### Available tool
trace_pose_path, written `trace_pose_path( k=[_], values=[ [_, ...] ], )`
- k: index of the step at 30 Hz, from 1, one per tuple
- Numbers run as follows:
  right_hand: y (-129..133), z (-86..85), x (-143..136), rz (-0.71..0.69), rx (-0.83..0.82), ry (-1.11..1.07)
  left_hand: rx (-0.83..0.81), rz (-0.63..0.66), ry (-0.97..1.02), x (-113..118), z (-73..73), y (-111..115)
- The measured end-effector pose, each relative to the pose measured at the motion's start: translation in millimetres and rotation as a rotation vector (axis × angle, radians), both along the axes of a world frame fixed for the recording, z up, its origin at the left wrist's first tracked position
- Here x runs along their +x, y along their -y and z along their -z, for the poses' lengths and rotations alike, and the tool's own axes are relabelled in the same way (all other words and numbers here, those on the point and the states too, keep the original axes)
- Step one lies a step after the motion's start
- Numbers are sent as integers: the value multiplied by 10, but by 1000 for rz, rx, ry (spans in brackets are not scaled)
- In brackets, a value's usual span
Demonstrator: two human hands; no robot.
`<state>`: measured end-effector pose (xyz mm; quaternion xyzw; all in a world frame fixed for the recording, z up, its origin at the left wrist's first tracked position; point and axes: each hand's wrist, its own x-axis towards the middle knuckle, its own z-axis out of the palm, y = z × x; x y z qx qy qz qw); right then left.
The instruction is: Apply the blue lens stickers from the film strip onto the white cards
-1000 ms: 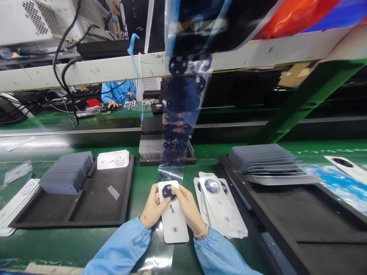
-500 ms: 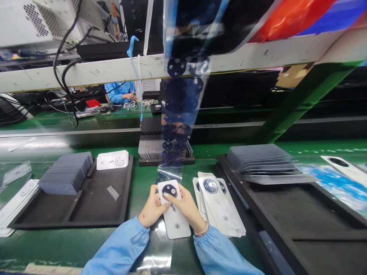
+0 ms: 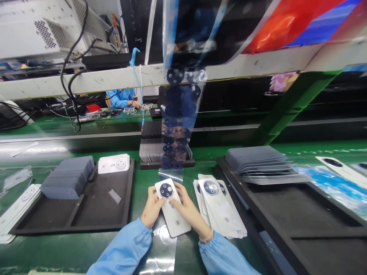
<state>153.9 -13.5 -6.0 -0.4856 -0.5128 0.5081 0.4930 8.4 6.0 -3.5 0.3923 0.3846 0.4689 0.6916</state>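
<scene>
A white phone back cover (image 3: 173,217) with a dark round camera patch at its top is held between both hands, tilted slightly. My left hand (image 3: 151,206) grips its left edge, thumb by the lower rim of the patch. My right hand (image 3: 187,208) grips the right edge, its thumb lying on the front just below the patch. Close by on the right lies a fanned pile of similar white covers (image 3: 220,210). A clear strip of dark round stickers (image 3: 174,130) hangs down in front of me, and its lower end runs along the bench under the hands.
A black tray (image 3: 100,214) at left holds a stack of grey panels (image 3: 69,177) and a few white covers (image 3: 113,164). Another tray (image 3: 321,210) with grey panels stands at right. Behind is a rack of upright panels (image 3: 151,151). A co-worker's blue sleeve (image 3: 117,98) shows beyond the beam.
Both thumbs have slid off the camera patch to just below it, so the patch shows more fully. The cover has tilted a little more to the left at its top.
</scene>
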Motion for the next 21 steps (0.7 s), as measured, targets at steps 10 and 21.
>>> trace_pose_path(
  k=[10,21],
  values=[
    [390,62,278,343,461,986,101,-196,-125,-17,-229,7],
    [107,147,619,394,569,1123,685,-255,-860,-1307,-998,-720]
  ],
)
